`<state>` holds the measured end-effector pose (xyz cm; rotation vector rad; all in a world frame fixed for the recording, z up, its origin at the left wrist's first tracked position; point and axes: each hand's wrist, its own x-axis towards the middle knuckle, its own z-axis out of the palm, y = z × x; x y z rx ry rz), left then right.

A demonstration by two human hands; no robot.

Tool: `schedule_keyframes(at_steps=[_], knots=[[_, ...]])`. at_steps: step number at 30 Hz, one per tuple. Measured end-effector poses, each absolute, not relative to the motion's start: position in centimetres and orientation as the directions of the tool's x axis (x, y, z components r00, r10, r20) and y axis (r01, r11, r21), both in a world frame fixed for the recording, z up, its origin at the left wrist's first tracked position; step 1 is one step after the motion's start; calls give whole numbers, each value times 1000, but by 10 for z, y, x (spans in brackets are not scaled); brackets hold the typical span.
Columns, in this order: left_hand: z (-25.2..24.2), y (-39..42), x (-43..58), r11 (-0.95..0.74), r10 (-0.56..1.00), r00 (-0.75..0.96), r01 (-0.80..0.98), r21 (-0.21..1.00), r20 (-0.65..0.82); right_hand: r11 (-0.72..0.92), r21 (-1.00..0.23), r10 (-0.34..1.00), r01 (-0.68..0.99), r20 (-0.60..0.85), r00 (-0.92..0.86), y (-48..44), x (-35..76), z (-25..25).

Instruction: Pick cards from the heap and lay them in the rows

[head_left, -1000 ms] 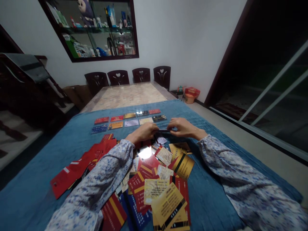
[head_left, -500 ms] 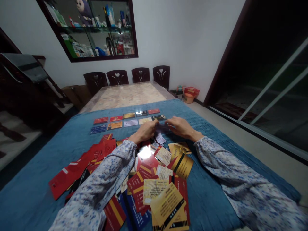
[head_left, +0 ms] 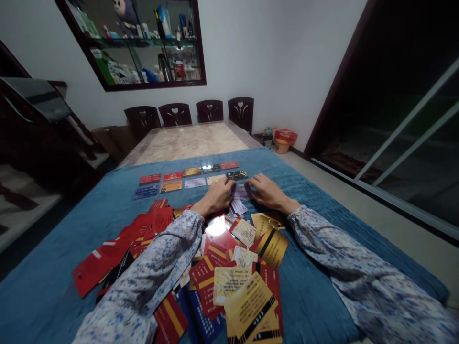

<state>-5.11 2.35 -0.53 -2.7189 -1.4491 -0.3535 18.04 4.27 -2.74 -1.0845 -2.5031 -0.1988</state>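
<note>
My left hand (head_left: 216, 196) and my right hand (head_left: 268, 192) pinch opposite ends of a pale lavender card (head_left: 241, 192) above the blue cloth. Its lightly printed face shows between my fingers. Just below it lies another pale card (head_left: 238, 207) at the edge of the heap. Beyond my hands are cards in rows, including a black card (head_left: 236, 175), a cream card (head_left: 215, 179) partly behind my left hand, and a lavender card (head_left: 195, 183). Between my forearms spreads a loose heap with red cards (head_left: 219, 241), gold cards (head_left: 251, 306) and a blue card (head_left: 201, 315).
The blue cloth (head_left: 308, 286) covers the near part of the long table (head_left: 190, 141). Overlapping red cards (head_left: 118, 248) lie left of my left forearm. Several dark chairs (head_left: 241, 112) stand at the far end, and a glass door (head_left: 405, 129) is on the right.
The lavender card between my hands has tipped from nearly edge-on so that its printed face shows. Both hands stay at almost the same spot; the rows and heap look unchanged.
</note>
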Motion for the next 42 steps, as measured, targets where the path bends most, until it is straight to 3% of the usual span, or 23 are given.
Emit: schedule_keyframes(at_steps=[16, 24, 34, 42], knots=[[-10, 26, -55, -597, 791, 576, 800, 61, 206, 664, -51, 707, 746, 369, -604, 46, 177, -34], [-14, 27, -56, -604, 782, 577, 795, 57, 237, 668, 42, 699, 743, 307, -646, 40, 182, -21], [-8, 27, -58, -606, 792, 583, 788, 111, 182, 668, 60, 708, 741, 255, -659, 36, 187, -9], [-3, 26, -61, -600, 794, 582, 796, 75, 174, 679, 67, 702, 731, 229, -674, 38, 186, -2]])
